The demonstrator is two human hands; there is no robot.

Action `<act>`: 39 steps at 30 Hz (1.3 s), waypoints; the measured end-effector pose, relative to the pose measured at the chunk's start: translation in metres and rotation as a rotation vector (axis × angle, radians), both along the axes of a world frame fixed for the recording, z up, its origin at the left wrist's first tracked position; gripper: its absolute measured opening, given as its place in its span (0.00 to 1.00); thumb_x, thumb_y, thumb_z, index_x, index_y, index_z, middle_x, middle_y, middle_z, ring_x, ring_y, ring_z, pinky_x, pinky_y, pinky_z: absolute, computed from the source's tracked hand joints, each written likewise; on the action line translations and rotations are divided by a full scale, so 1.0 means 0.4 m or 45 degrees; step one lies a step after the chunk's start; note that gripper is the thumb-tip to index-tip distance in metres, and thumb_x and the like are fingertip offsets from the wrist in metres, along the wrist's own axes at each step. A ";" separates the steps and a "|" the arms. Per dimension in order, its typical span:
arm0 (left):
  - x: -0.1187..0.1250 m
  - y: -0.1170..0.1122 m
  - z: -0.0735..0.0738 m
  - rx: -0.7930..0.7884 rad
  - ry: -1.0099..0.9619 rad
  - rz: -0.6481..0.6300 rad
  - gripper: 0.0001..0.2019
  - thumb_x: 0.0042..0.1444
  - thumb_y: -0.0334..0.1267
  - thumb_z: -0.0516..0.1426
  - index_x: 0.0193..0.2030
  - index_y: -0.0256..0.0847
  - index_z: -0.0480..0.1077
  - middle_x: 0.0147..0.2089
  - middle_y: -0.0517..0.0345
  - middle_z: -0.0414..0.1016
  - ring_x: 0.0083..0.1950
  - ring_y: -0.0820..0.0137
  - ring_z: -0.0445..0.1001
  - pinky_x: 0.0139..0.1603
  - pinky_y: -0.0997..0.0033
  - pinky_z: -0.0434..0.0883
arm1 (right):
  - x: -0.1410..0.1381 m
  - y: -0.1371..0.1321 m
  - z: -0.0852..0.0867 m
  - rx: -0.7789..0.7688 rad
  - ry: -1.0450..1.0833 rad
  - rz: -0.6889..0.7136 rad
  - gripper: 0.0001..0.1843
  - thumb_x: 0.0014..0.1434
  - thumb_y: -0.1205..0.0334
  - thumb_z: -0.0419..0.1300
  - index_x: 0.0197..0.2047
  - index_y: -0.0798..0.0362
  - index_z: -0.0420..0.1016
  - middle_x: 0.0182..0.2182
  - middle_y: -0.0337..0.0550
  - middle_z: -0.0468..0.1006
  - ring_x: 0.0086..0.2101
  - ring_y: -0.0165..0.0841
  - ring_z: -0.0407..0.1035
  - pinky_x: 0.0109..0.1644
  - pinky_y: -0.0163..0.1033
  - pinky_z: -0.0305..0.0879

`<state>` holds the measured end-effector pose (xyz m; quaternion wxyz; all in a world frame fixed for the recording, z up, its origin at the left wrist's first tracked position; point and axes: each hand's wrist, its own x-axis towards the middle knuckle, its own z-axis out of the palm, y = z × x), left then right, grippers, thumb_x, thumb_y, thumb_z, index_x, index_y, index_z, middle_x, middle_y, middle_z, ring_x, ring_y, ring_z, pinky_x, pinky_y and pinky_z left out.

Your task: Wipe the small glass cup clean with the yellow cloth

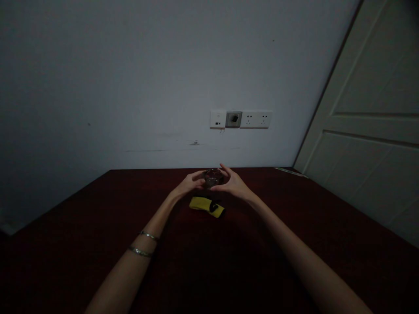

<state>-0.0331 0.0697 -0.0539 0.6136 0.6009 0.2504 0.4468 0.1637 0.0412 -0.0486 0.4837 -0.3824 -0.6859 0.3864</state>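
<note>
Both my arms reach out over a dark red table [81, 226]. My left hand [189, 184] and my right hand [233, 183] meet around a small dark, shiny object [213, 178], fingers curled on it from either side; the dim light hides what it is. Just below the hands a yellow and black item [206, 205] lies flat on the table. My left forearm wears two thin metal bangles [145, 243].
A grey-white wall rises behind the table, with a row of white sockets and a switch plate [241, 119]. A white panelled door [369, 131] stands at the right. A thin flat strip [291, 172] lies at the table's far right corner.
</note>
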 end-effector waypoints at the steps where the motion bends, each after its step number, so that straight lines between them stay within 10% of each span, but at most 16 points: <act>1: -0.004 -0.004 0.005 0.039 0.028 -0.034 0.23 0.38 0.26 0.65 0.45 0.35 0.73 0.46 0.45 0.76 0.42 0.64 0.75 0.36 0.74 0.70 | 0.002 0.001 0.001 -0.009 -0.003 -0.008 0.61 0.34 0.59 0.72 0.66 0.57 0.43 0.61 0.61 0.58 0.59 0.44 0.57 0.62 0.52 0.54; 18: 0.094 -0.059 0.027 0.287 0.123 0.159 0.26 0.29 0.18 0.64 0.41 0.37 0.76 0.41 0.51 0.78 0.44 0.64 0.72 0.47 0.70 0.65 | 0.103 -0.012 0.013 0.013 -0.107 0.135 0.61 0.35 0.62 0.72 0.67 0.53 0.41 0.61 0.56 0.59 0.59 0.43 0.57 0.63 0.53 0.51; 29: 0.397 -0.096 -0.041 0.525 0.307 0.191 0.17 0.29 0.37 0.69 0.29 0.40 0.74 0.34 0.49 0.71 0.47 0.52 0.66 0.44 0.61 0.64 | 0.420 -0.104 0.002 -0.212 -0.210 0.093 0.59 0.34 0.65 0.72 0.66 0.51 0.45 0.61 0.56 0.59 0.59 0.43 0.57 0.64 0.55 0.48; 39: 0.517 -0.113 -0.134 0.748 0.907 0.242 0.34 0.34 0.63 0.62 0.43 0.38 0.73 0.45 0.42 0.68 0.49 0.51 0.64 0.49 0.57 0.63 | 0.540 -0.137 -0.069 -0.331 -0.272 0.105 0.60 0.35 0.63 0.72 0.66 0.53 0.42 0.60 0.55 0.62 0.57 0.42 0.60 0.63 0.53 0.50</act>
